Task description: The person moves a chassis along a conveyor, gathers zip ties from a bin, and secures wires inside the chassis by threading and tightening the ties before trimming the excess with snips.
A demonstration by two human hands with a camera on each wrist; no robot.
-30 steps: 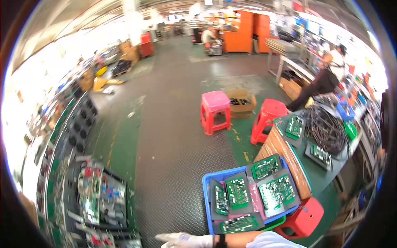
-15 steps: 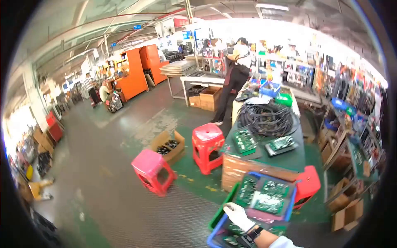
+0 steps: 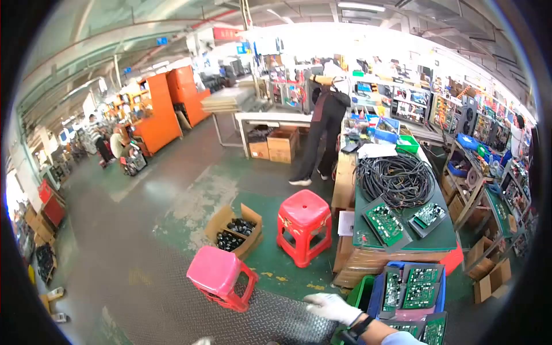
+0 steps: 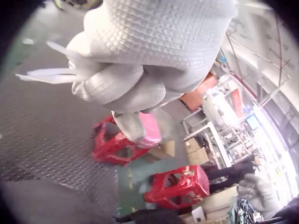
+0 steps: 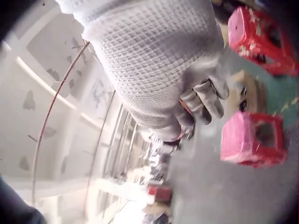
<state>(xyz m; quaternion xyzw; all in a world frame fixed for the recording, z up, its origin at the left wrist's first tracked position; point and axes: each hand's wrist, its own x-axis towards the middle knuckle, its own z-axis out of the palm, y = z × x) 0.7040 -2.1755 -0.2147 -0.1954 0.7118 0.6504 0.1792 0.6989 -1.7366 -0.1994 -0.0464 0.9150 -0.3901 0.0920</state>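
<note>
My right hand (image 3: 333,307), in a white glove with a black band at the wrist, reaches out at the bottom of the head view, left of the blue crate (image 3: 376,293). Its fingers are loose and hold nothing in the right wrist view. Green circuit boards (image 3: 421,293) on dark sheets lie in the crate, next to a green crate (image 3: 361,294). Only a sliver of my gloved left hand (image 4: 149,51) shows at the head view's lower edge. In the left wrist view its curled fingers pinch thin white strips (image 4: 51,74), their other ends hidden in the glove.
Two red stools (image 3: 303,224) stand ahead near an open cardboard box (image 3: 234,230) of black parts. A green-topped table (image 3: 368,241) bears a coil of black cable (image 3: 397,178) and two circuit boards. Behind it a person (image 3: 325,123) leans over a bench.
The head view has swung right, so the stools and table now lie ahead. My right hand, earlier over the crates, is now beyond their left side. The left hand's edge has come into view.
</note>
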